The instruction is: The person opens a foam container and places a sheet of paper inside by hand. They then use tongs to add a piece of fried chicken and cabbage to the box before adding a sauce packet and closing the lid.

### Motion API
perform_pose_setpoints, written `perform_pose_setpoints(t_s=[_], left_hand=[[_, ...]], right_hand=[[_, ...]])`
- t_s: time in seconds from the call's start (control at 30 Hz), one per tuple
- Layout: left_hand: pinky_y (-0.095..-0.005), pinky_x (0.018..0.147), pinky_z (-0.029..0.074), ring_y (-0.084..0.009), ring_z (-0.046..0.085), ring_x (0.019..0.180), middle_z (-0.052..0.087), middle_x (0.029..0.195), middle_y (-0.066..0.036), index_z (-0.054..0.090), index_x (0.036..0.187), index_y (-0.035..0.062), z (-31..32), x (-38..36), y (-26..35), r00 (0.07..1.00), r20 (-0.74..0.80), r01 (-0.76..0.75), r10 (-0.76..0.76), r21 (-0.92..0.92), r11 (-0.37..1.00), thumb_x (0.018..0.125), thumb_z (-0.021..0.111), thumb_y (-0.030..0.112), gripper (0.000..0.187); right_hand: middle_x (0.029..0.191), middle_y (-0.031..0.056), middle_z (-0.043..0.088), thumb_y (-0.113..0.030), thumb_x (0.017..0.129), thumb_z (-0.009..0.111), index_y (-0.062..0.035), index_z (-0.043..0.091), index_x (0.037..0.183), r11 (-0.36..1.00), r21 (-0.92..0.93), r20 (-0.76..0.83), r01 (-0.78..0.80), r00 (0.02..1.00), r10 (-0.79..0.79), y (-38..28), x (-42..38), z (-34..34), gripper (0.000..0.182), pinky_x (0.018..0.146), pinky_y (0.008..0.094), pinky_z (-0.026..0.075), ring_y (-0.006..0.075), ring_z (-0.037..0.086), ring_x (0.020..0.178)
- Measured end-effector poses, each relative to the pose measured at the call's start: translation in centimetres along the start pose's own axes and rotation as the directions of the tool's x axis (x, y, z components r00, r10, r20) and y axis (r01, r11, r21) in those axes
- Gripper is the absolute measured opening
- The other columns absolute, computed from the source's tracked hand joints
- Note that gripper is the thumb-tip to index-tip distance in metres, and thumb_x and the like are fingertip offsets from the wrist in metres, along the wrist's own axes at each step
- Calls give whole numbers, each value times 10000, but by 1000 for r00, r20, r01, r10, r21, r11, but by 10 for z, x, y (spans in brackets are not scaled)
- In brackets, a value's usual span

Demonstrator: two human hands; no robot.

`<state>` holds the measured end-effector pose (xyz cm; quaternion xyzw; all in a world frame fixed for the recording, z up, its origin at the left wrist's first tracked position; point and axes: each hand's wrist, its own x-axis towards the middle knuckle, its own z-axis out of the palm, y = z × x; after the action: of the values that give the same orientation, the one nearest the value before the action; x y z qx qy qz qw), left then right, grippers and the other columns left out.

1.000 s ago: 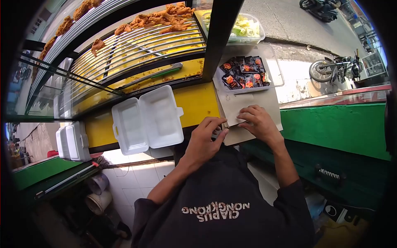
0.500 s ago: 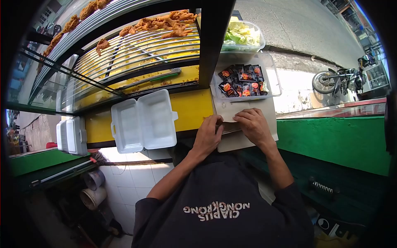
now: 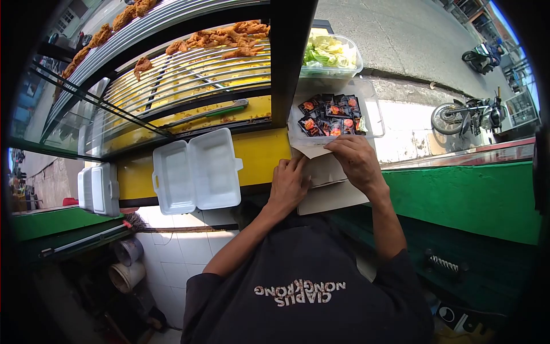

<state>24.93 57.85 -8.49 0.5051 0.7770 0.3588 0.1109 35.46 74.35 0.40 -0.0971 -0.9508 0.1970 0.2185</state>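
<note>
A stack of brown paper sheets (image 3: 329, 198) lies on the counter in front of me. My right hand (image 3: 360, 166) is closed, pinching the top sheet (image 3: 315, 150) between thumb and fingers and lifting its far edge. At the left side of the stack, my left hand (image 3: 289, 183) has its fingers bent together against the paper; its fingertips are partly hidden. Just beyond the hands stands a clear plastic tub (image 3: 372, 129) with several black and red sachets (image 3: 331, 114). An open white foam box (image 3: 216, 172) sits to the left, touched by neither hand.
Fried chicken pieces (image 3: 226, 40) lie on a wire rack in the display case at upper left, with tongs (image 3: 217, 110) below. Lettuce fills another tub (image 3: 331, 54). Closed foam boxes (image 3: 98, 189) stand far left. A green wall (image 3: 458, 195) borders the right side.
My right hand has moved up and raised the paper's edge toward the sachet tub. My left hand has shifted slightly down along the stack. A second motorbike appears in the street.
</note>
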Motion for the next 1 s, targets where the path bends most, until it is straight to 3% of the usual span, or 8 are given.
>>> perform_pose_setpoints(t_s=[0.1, 0.27, 0.43, 0.6, 0.73, 0.8, 0.87, 1.0], left_hand=[[-429, 920, 415, -311, 495, 1057, 529, 1252, -127, 488, 1311, 42, 1, 0, -1, 999, 38, 27, -29, 43, 999, 782, 690, 159, 579], [-429, 981, 391, -322, 478, 1148, 510, 1284, -136, 513, 1292, 56, -9, -8, 2, 998, 58, 15, -11, -62, 998, 811, 672, 128, 512], [-385, 910, 455, -307, 570, 1056, 592, 1162, -142, 580, 1216, 40, -51, -31, 12, 994, 92, 78, -56, -246, 966, 885, 634, 113, 343], [-306, 921, 475, -203, 641, 994, 638, 1191, -146, 534, 1304, 2, -107, -55, 33, 766, 643, 566, -23, -657, 498, 984, 548, 244, 402], [-373, 1033, 409, -220, 521, 1234, 519, 1357, -157, 310, 1463, 3, -121, -65, 43, 913, 407, 407, -12, -913, -5, 830, 681, 552, 916], [-407, 1057, 383, -242, 455, 1296, 427, 1429, -162, 259, 1476, 6, -130, -66, 33, 893, 438, 442, -109, -897, 18, 722, 706, 675, 1103], [-328, 917, 496, -175, 618, 1073, 624, 1196, -159, 421, 1331, -15, -138, -63, 25, 864, 263, 321, -430, -945, 67, 865, 732, 246, 618], [-270, 821, 527, -149, 672, 912, 702, 1004, -142, 473, 1259, -21, -163, -71, 6, 783, 150, 312, -604, -934, 173, 890, 672, 61, 427]], right_hand=[[919, 84, 704, -37, 839, 657, -50, 698, 996, 998, 59, -92, -36, 995, 41, -7, 6, -27, 163, 808, 363, 486, 260, 650, 890], [937, 43, 692, -32, 943, 583, 54, 654, 1046, 623, 749, -167, -226, 846, 507, 12, -32, -94, 152, 747, 207, 494, 69, 622, 823], [842, 18, 685, -106, 903, 681, 38, 680, 987, 623, 510, -65, -592, 696, 715, 11, -67, -118, 167, 664, 182, 464, 30, 587, 741], [850, 54, 702, 0, 845, 681, 38, 689, 938, 724, 608, -247, -327, 788, 563, -36, -67, -96, 101, 695, 246, 496, 97, 615, 730], [926, 85, 705, -9, 672, 731, -77, 720, 949, 949, 290, -94, 120, 991, -97, -98, -18, -59, 286, 819, 365, 506, 243, 647, 884], [1064, 32, 681, -116, 691, 769, -130, 716, 987, 944, 206, 68, 258, 958, -277, -116, -10, -39, 302, 896, 401, 474, 235, 609, 1006], [1112, 28, 662, -175, 692, 783, -134, 710, 1009, 928, 216, 120, 304, 935, -334, -125, -5, -19, 328, 923, 423, 456, 235, 591, 1043], [1204, 60, 619, -280, 718, 798, -141, 695, 1071, 914, 349, 99, 207, 962, -255, -138, 15, 0, 393, 943, 441, 450, 246, 561, 1101]])
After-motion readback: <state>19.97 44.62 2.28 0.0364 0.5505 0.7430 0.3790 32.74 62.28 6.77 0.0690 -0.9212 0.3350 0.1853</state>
